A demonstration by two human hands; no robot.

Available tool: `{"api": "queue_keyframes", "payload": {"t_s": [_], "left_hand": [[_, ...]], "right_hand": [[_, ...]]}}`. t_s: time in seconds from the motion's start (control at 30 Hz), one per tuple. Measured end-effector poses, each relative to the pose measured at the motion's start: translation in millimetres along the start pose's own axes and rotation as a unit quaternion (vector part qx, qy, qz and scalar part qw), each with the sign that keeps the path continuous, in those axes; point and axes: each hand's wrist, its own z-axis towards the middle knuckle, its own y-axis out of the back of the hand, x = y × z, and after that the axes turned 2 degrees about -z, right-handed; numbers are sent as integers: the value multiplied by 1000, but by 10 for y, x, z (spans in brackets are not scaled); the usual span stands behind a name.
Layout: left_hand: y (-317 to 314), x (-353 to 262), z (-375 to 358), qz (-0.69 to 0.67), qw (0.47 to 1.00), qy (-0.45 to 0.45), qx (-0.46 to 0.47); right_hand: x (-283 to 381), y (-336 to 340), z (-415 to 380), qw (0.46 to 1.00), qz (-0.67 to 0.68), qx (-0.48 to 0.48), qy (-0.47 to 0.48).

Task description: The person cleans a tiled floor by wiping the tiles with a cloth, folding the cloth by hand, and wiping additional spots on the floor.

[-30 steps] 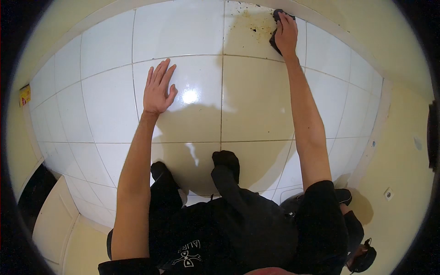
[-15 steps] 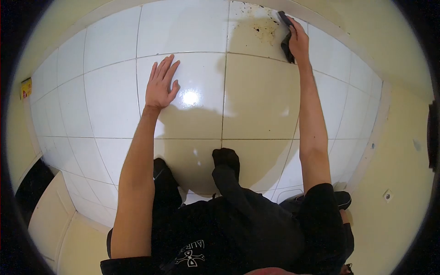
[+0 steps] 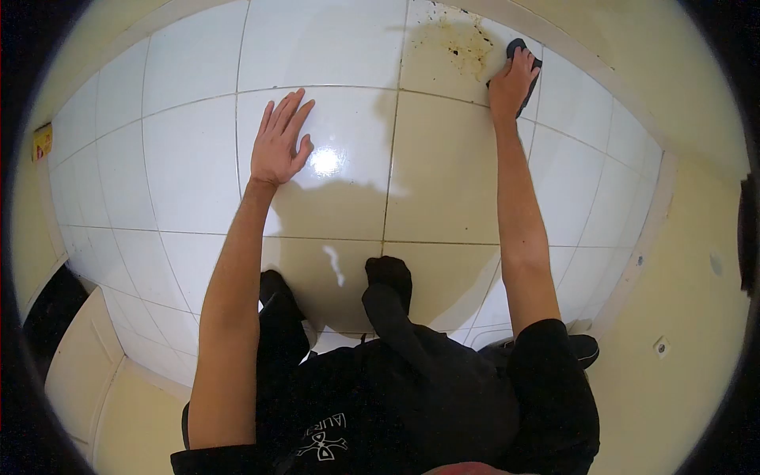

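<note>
My left hand [image 3: 279, 144] lies flat on the white tiled floor [image 3: 317, 210], its fingers spread and nothing in it. At the upper right, my right hand [image 3: 516, 85] presses a dark cloth [image 3: 534, 77] against the tiles, with the fingers over it. Just left of that cloth is a brownish stain [image 3: 461, 52] with dark specks, spread over one tile near the wall.
A dark sock-covered foot [image 3: 389, 273] rests on the floor below the middle. Walls curve round the floor, with a socket-like fitting [image 3: 662, 347] at the right. A yellow object [image 3: 42, 142] is at the far left, above a pale door panel [image 3: 83, 364].
My right hand and the cloth have moved slightly down, and the hand now lies flatter over the cloth. The stain looks more smeared. My left hand has stayed in place.
</note>
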Motion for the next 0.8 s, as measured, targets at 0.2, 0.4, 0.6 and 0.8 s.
{"api": "queue_keyframes", "payload": {"t_s": [0.2,0.4,0.6,0.8], "left_hand": [[-1,-2,2,8,1000,5,6],[10,-17,13,2,1000,7,6],[1,-11,14,2,1000,7,1],[-12,-6,20,5,1000,3,-19]], "right_hand": [[112,-114,104,1000,13,14,11],[146,-261,132,999,28,-9,44],[371,-414,215,997,58,15,37],[444,-408,207,988,112,38,100]]}}
